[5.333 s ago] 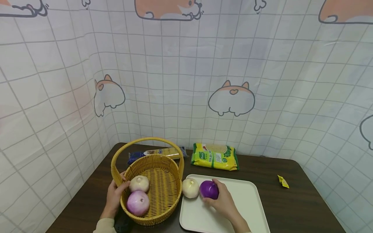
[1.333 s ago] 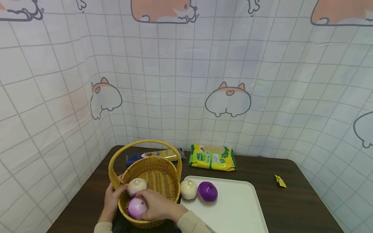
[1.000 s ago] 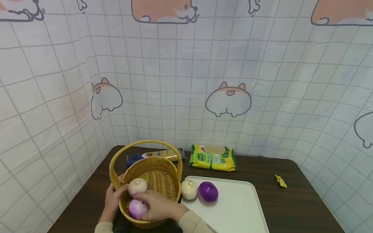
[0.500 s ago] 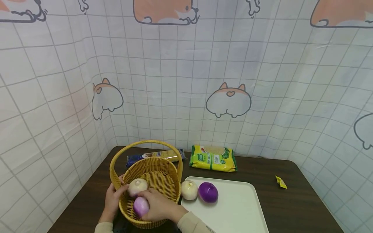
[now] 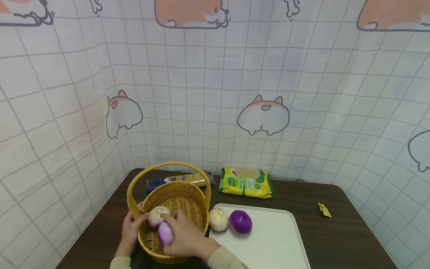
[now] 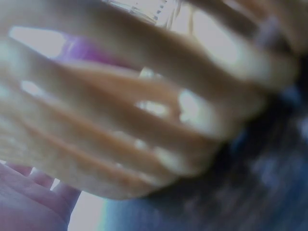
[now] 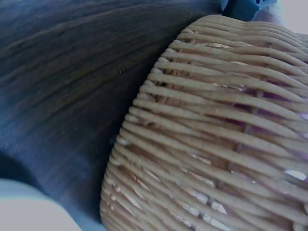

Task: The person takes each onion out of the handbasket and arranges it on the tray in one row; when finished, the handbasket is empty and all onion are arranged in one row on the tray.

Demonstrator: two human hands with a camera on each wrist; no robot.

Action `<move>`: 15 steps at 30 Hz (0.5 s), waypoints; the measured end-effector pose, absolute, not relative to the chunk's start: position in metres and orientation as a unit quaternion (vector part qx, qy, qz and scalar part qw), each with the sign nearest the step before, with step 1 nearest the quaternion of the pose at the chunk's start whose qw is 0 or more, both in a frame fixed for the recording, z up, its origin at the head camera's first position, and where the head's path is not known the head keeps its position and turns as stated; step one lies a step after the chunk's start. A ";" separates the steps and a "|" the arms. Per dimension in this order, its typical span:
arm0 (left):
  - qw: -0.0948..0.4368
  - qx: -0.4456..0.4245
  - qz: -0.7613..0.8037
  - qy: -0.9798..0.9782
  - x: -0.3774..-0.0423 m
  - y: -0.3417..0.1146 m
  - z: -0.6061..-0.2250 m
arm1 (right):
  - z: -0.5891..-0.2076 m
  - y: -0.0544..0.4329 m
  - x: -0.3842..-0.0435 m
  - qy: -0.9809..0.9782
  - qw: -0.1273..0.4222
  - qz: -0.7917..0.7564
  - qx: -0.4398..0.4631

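Observation:
A yellow wicker basket (image 5: 188, 194) with a hoop handle stands at the table's left. Inside it my right hand (image 5: 183, 235) grips a pale purple onion (image 5: 165, 233), lifted a little off the basket floor. A whitish onion (image 5: 155, 216) lies beside it in the basket. My left hand (image 5: 131, 229) holds the basket's left rim. The basket's weave (image 7: 226, 139) fills the right wrist view, and the left wrist view is a blur of the same weave (image 6: 120, 120). On the white tray (image 5: 279, 239) to the right lie a white onion (image 5: 218, 219) and a dark purple onion (image 5: 240, 222).
A yellow-green food packet (image 5: 246, 182) and a long pasta packet (image 5: 179, 179) lie at the table's back edge. A small yellow wrapper (image 5: 324, 209) sits at the right. A tiled curtain with cartoon dogs walls in the table behind and on both sides.
My right hand left the dark purple onion on the tray, crossed into the basket, closed round the pale purple onion and has turned and raised it slightly. The left hand stayed on the rim.

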State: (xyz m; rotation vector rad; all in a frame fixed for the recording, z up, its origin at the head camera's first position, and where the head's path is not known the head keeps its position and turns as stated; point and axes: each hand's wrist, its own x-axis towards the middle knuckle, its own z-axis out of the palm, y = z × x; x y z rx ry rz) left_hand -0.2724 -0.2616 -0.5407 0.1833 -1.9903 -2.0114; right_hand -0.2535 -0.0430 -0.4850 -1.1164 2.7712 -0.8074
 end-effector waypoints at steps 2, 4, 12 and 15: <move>0.154 0.064 -0.699 -0.695 -0.273 -0.261 -0.540 | -0.484 -0.039 -0.253 0.895 0.010 -0.268 -0.356; 0.155 0.066 -0.697 -0.697 -0.274 -0.261 -0.539 | -0.481 -0.034 -0.253 0.895 0.002 -0.279 -0.347; 0.147 0.076 -0.693 -0.702 -0.273 -0.261 -0.537 | -0.475 -0.010 -0.255 0.894 -0.011 -0.330 -0.303; 0.145 0.078 -0.695 -0.700 -0.273 -0.262 -0.537 | -0.475 -0.001 -0.254 0.883 -0.024 -0.358 -0.301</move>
